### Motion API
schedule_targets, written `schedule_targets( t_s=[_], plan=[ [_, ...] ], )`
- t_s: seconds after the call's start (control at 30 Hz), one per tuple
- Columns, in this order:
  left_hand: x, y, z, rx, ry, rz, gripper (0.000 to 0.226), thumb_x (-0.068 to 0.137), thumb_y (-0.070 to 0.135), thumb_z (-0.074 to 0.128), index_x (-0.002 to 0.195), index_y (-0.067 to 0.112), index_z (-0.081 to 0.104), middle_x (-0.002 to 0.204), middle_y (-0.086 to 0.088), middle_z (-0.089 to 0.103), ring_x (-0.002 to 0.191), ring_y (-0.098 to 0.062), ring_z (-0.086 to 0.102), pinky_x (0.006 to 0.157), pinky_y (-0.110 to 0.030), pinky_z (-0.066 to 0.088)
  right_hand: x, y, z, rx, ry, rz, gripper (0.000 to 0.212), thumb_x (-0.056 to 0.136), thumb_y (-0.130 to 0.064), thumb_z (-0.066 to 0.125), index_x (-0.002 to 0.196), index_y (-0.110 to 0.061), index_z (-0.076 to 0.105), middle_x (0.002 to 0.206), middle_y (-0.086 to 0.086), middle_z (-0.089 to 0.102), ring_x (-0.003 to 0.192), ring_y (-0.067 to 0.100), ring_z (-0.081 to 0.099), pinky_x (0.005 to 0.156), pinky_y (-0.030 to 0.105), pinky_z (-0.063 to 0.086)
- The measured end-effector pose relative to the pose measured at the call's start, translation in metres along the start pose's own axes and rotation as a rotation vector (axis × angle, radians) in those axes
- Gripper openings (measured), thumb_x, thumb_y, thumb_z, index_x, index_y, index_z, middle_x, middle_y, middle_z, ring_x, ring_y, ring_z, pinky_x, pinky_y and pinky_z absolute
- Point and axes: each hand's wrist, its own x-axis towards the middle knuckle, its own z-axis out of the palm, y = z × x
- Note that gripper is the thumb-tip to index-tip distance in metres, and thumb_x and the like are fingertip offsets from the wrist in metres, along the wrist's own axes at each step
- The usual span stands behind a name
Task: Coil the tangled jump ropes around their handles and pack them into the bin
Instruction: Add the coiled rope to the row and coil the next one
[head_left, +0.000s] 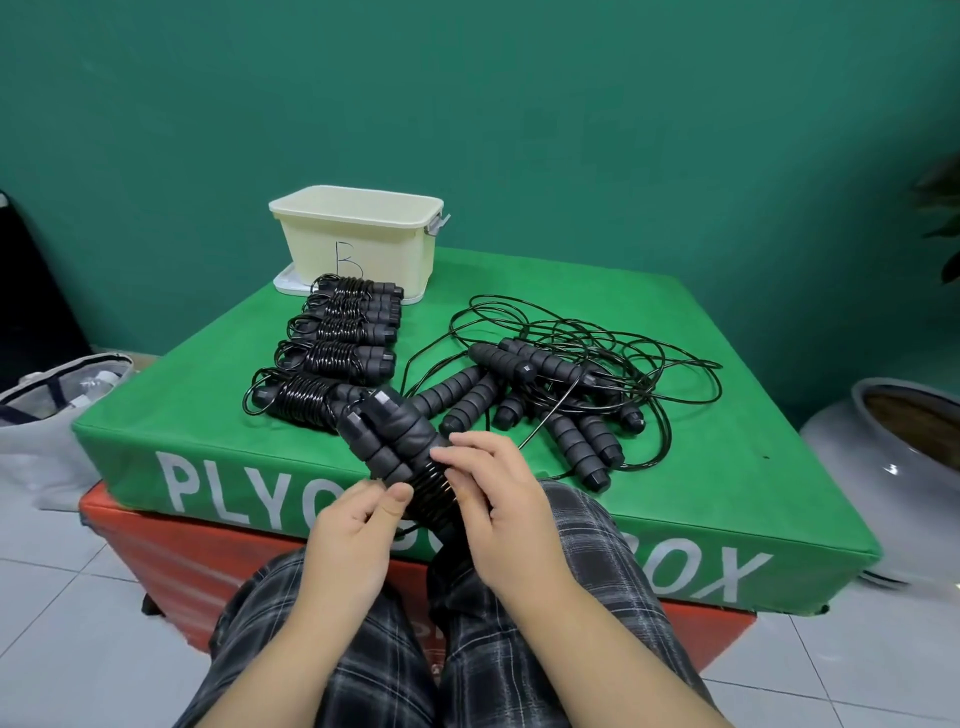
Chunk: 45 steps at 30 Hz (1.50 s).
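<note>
I hold a pair of black foam jump-rope handles (390, 435) side by side over my lap, with black cord wound around their lower half. My left hand (349, 540) grips them from the left. My right hand (506, 512) holds the coiled part, fingers on the cord. A loose strand (557, 409) runs from there up to the tangled pile of ropes and handles (563, 384) on the green box. Several coiled ropes (340, 345) lie in a row to the pile's left. The cream bin (358, 234), marked B, stands behind them.
The green plyo box (218, 374) sits on a red one (171, 561). A white lid (285, 285) lies under the bin. A grey bag (57, 395) rests on the tiled floor at left, a white ceramic pot (893, 457) at right. My knees in plaid trousers are below the hands.
</note>
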Motion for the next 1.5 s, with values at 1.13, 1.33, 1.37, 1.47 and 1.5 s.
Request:
schedule_targets(
  t_s=[1.13,1.33,1.37,1.47,1.5],
  plan=[
    [0.009,0.001,0.004,-0.284,-0.142,-0.203,0.070,0.058,0.075,0.065,0.103,0.023,0.052,0.082,0.001,0.059,0.067,-0.003,0.057,0.066,-0.011,0.046,0.001,-0.011,-0.011,0.246,-0.105,0.405,0.025,0.079,-0.046,0.064,0.102,-0.049,0.057,0.087,-0.017,0.069,0.084,-0.004,0.063,0.083,0.020,0.051],
    [0.003,-0.001,0.000,-0.056,-0.092,-0.153,0.051,0.080,0.068,0.051,0.075,0.019,0.064,0.072,-0.004,0.064,0.066,0.004,0.057,0.062,-0.010,0.040,0.002,-0.010,-0.008,0.127,-0.145,0.235,0.029,0.093,-0.037,0.054,0.120,-0.049,0.053,0.115,-0.027,0.058,0.107,-0.013,0.052,0.091,0.007,0.037],
    [0.002,0.002,0.001,-0.032,-0.046,-0.149,0.040,0.087,0.053,0.055,0.067,0.019,0.062,0.065,-0.002,0.062,0.061,0.004,0.055,0.058,-0.008,0.037,0.001,-0.008,-0.005,0.070,-0.102,0.143,0.030,0.094,-0.033,0.050,0.122,-0.043,0.058,0.121,-0.025,0.055,0.112,-0.012,0.049,0.094,0.007,0.036],
    [0.001,0.003,0.002,-0.013,0.035,-0.142,0.033,0.091,0.021,0.058,0.058,0.020,0.062,0.053,0.005,0.060,0.054,0.002,0.054,0.054,-0.005,0.037,-0.001,-0.003,0.001,-0.100,-0.039,-0.014,0.034,0.093,-0.025,0.043,0.118,-0.032,0.064,0.129,-0.017,0.051,0.112,0.001,0.053,0.088,0.016,0.045],
    [0.001,0.003,0.001,-0.025,0.049,-0.136,0.033,0.090,0.018,0.059,0.058,0.019,0.063,0.053,0.006,0.060,0.053,0.000,0.054,0.054,-0.006,0.038,-0.001,-0.004,0.001,-0.142,-0.056,-0.015,0.035,0.092,-0.027,0.043,0.121,-0.031,0.063,0.132,-0.016,0.050,0.115,0.004,0.053,0.089,0.019,0.046]
  ],
)
